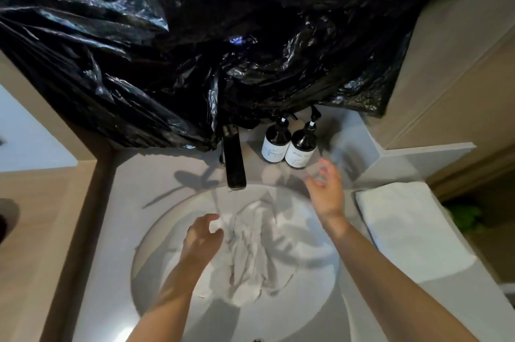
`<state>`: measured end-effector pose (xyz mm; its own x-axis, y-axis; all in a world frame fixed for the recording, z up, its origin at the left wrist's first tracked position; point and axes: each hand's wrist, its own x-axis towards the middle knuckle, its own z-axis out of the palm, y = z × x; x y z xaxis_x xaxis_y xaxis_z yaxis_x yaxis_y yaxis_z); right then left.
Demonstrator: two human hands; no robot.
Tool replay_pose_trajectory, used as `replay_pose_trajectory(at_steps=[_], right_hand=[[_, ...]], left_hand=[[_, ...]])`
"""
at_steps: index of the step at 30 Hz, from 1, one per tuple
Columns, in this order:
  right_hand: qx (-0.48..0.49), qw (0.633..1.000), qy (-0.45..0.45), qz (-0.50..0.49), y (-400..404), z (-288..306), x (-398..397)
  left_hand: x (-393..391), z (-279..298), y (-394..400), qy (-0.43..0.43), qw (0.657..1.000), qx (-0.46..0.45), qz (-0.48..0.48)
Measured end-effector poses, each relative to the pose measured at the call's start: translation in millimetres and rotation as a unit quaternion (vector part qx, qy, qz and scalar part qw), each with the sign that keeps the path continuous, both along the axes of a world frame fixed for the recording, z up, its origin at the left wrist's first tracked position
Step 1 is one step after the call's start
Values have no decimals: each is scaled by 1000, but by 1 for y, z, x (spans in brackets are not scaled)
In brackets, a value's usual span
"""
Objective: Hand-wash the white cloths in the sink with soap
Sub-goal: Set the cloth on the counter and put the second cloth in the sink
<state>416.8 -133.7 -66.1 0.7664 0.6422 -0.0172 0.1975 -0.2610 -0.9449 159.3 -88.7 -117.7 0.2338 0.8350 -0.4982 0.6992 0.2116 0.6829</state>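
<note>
Crumpled white cloths lie in a heap in the round white sink. Water runs from the black faucet onto their upper left part. My left hand rests at the heap's left edge, fingers curled around a fold of cloth. My right hand hovers above the sink's far right rim, blurred, fingers spread and holding nothing. It is just below two dark pump bottles with white labels that stand on the counter behind the sink.
A large black plastic sheet hangs over the wall above the faucet. A folded white towel lies on the counter to the right. Beige walls close in on both sides.
</note>
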Motion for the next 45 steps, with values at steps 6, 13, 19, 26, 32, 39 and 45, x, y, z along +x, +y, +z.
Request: replay_pose_trajectory(at_steps=[6, 13, 19, 26, 32, 39, 45], right_hand=[[43, 996, 74, 37, 51, 4, 21], [77, 995, 66, -1, 34, -3, 12], [59, 990, 123, 36, -40, 3, -28], [-48, 969, 106, 216, -96, 14, -77], [-89, 943, 77, 312, -105, 19, -97], [-115, 928, 76, 345, -101, 26, -110], [-129, 927, 136, 324, -92, 27, -119]], left_hand=[[-2, -12, 2, -39, 998, -5, 56], [-12, -10, 0, -74, 995, -1, 69], [-32, -6, -12, -120, 989, -29, 88], [-51, 31, -19, -196, 977, 39, 72], [-54, 88, -16, -229, 966, 110, -44], [-59, 96, -22, -212, 969, 90, -88], [-61, 102, -20, -265, 963, 25, -41]])
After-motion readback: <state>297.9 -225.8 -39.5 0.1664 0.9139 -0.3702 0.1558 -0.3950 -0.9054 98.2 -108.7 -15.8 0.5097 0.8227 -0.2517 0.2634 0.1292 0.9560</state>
